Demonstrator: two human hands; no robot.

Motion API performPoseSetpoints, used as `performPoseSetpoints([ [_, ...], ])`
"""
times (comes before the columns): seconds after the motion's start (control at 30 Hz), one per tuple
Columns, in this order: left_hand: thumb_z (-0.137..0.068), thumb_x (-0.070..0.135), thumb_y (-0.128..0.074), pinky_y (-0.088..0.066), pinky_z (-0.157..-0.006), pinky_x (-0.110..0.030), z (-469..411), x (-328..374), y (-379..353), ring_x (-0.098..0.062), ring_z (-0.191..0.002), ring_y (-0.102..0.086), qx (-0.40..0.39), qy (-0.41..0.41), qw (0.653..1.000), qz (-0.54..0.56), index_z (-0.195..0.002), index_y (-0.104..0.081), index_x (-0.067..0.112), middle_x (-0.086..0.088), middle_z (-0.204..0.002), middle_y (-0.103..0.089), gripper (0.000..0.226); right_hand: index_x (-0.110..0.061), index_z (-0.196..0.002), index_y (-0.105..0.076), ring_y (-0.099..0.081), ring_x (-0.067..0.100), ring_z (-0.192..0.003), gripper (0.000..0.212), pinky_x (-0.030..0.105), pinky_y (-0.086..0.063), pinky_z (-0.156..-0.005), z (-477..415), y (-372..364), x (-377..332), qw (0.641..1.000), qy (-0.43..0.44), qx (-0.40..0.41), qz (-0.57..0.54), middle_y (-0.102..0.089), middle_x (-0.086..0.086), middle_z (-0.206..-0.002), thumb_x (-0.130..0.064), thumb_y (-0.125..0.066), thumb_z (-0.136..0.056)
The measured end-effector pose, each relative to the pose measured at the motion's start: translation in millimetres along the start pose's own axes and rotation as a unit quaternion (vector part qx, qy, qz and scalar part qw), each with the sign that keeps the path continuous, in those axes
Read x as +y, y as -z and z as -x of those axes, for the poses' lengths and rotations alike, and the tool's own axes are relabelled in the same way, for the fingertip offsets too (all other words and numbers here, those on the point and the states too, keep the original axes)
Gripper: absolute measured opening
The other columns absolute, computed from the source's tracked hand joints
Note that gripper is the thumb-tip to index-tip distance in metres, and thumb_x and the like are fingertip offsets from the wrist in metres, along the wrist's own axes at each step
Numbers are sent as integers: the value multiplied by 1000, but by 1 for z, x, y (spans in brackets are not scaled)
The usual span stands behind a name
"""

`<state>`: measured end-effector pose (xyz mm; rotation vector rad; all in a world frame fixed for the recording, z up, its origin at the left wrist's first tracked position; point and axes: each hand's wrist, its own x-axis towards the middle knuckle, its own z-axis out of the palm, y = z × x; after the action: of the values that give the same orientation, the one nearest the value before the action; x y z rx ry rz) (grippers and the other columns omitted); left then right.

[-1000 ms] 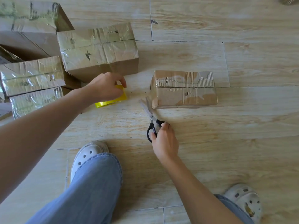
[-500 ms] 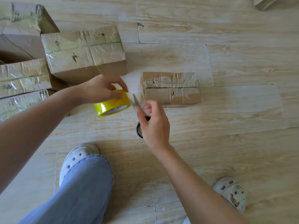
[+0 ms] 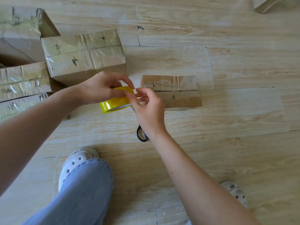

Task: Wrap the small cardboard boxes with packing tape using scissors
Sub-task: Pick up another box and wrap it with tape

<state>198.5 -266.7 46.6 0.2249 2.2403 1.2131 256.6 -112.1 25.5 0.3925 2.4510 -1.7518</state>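
L hand (image 3: 103,90) is gripping the yellow tape roll (image 3: 113,104) from above. R hand (image 3: 150,109) is pinching at the roll's edge w/ thumb & forefinger. Scissors (image 3: 142,135) are showing beneath the R wrist, mostly hidden. Small cardboard box (image 3: 181,99) is sitting on the floor (image 3: 227,135) just right of both hands, w/ taped boxes (image 3: 84,56) sitting at left.

Small brown cardboard box (image 3: 178,99), top skin torn to bare corrugation, flat on floor; yellow roll of packing tape (image 3: 113,103) at its 9 o'clock, gripped by left hand (image 3: 100,88), right hand (image 3: 149,109) pinching its edge; black-handled scissors (image 3: 141,135) at 7 o'clock, part hidden.
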Motion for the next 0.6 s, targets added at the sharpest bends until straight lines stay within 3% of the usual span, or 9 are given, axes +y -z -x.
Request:
performPoseSetpoints([
  [0.07, -88, 17, -67, -45, -72, -35, 0, 0, 0, -17, -71, -54, -3, -3, 1000, 6, -100, -67, 32, -18, -83, -65, 18, -4, -102, -68, -63, 18, -84, 20, 36, -53, -79, -2, 3, 1, 1000, 6, 7, 1, -69, 3, -89, -19, -70, -89],
  [0.17, -89, 14, -65, -48, -77, -40, 2, -3, 1, -31, -82, -59, -18, -4, 999, 50, -106, -66, 34, -19, -92, -68, 26, 1, -94, -70, -63, 19, -74, 13, 36, -52, -71, -5, 6, 2, 1000, 19, 16, 4, -69, 7, -80, -12, -65, -92],
  [0.3, -72, 27, -80, -54, -74, -27, 10, -8, 0, -17, -80, -68, -55, 22, 992, 116, -125, -49, 48, -1, -85, -72, 65, 0, -91, -67, -53, 15, -67, 19, 29, -42, -63, -10, 12, -1, 1000, 9, 20, 5, -62, 3, -75, -16, -61, -95],
  [0.33, -70, 33, -82, -53, -72, -27, 11, -8, 1, -15, -76, -67, -45, 34, 992, 115, -121, -52, 43, 0, -80, -72, 61, 0, -89, -66, -51, 13, -66, 18, 26, -40, -63, -11, 15, -1, 1000, 3, 21, 7, -60, 1, -73, -16, -60, -95],
  [0.4, -68, 53, -77, -47, -66, -30, 7, -11, 2, -14, -65, -61, -12, 44, 998, 33, -94, -64, 31, 3, -66, -68, 37, -1, -89, -66, -51, 11, -65, 17, 23, -42, -62, -11, 21, -3, 1000, -6, 24, 2, -59, 0, -73, -16, -60, -96],
  [0.5, -58, 70, -60, -35, -55, -29, 1, -12, 0, -10, -52, -45, 50, 91, 992, -70, -56, -57, 21, 9, -48, -46, 49, -5, -91, -66, -56, 8, -71, 14, 22, -48, -70, -12, 29, -7, 999, -26, 42, -15, -63, 0, -78, -17, -60, -96],
  [0.6, -59, 66, -63, -34, -56, -29, 4, -13, -4, -4, -48, -42, 17, 72, 997, -31, -55, -59, 19, 10, -48, -45, 47, -11, -92, -64, -59, 9, -77, 9, 21, -50, -76, -15, 41, -6, 997, -46, 53, -14, -64, -2, -83, -17, -60, -96],
])
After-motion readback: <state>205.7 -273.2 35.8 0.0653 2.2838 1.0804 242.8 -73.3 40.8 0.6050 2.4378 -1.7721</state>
